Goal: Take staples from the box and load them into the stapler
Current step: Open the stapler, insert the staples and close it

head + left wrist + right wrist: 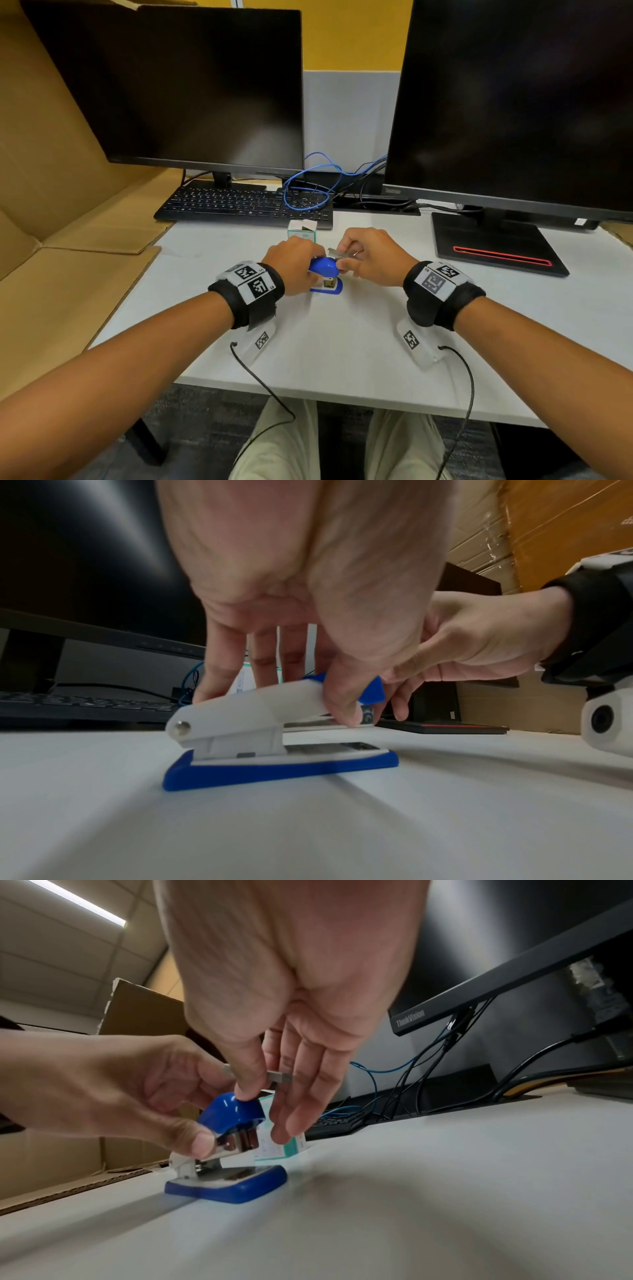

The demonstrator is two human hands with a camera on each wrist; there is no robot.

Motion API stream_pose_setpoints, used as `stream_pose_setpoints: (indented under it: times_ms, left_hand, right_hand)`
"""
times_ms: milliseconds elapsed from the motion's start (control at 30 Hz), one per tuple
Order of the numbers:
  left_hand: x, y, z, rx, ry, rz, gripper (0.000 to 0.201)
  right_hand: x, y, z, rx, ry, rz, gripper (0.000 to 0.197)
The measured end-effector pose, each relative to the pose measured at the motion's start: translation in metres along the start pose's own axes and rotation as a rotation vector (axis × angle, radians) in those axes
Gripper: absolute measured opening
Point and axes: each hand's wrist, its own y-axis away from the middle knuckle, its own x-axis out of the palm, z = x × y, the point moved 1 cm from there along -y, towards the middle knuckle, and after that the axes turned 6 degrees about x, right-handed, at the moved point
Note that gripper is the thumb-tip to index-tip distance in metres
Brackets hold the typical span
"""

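Observation:
A blue-and-white stapler (326, 278) stands on the white desk (342, 342). My left hand (310, 263) grips its upper arm from the sides, thumb (346, 710) near the metal magazine and fingers on the far side. My right hand (346, 257) pinches a grey strip of staples (281, 1077) between thumb and fingers, just above the stapler's blue front cap (232, 1112). The thumb tip touches that cap. The strip (337, 253) lies level and outside the stapler. Just behind the stapler is the small white-and-green staple box (301, 232).
A black keyboard (239, 205) and two dark monitors (191, 89) stand behind the box. Blue and black cables (318, 181) lie between them. The right monitor's flat base (496, 246) is to the right. Flattened cardboard (68, 240) lines the left side.

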Motion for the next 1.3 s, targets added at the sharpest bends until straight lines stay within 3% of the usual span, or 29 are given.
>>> stream_pose_setpoints:
  times_ms: [333, 567, 767, 900, 1300]
  left_hand:
    - [-0.011, -0.004, 0.005, 0.001, 0.146, -0.015, 0.018]
    - [-0.013, -0.006, 0.013, -0.033, 0.228, -0.001, 0.030]
    - [-0.018, -0.004, 0.019, -0.037, 0.281, 0.004, 0.032]
    - [-0.023, 0.000, 0.027, -0.032, 0.330, 0.004, 0.031]
    - [-0.025, 0.022, 0.055, -0.032, 0.576, -0.146, 0.030]
  right_hand:
    - [-0.010, -0.005, 0.020, 0.024, -0.053, 0.039, 0.017]
    - [-0.011, -0.002, 0.020, 0.051, -0.131, 0.146, 0.019]
    - [-0.012, 0.003, 0.022, 0.054, -0.009, 0.227, 0.022]
    - [-0.014, 0.003, 0.031, 0.007, 0.237, 0.232, 0.017]
    - [-0.011, 0.000, 0.054, -0.066, 0.527, 0.284, 0.020]
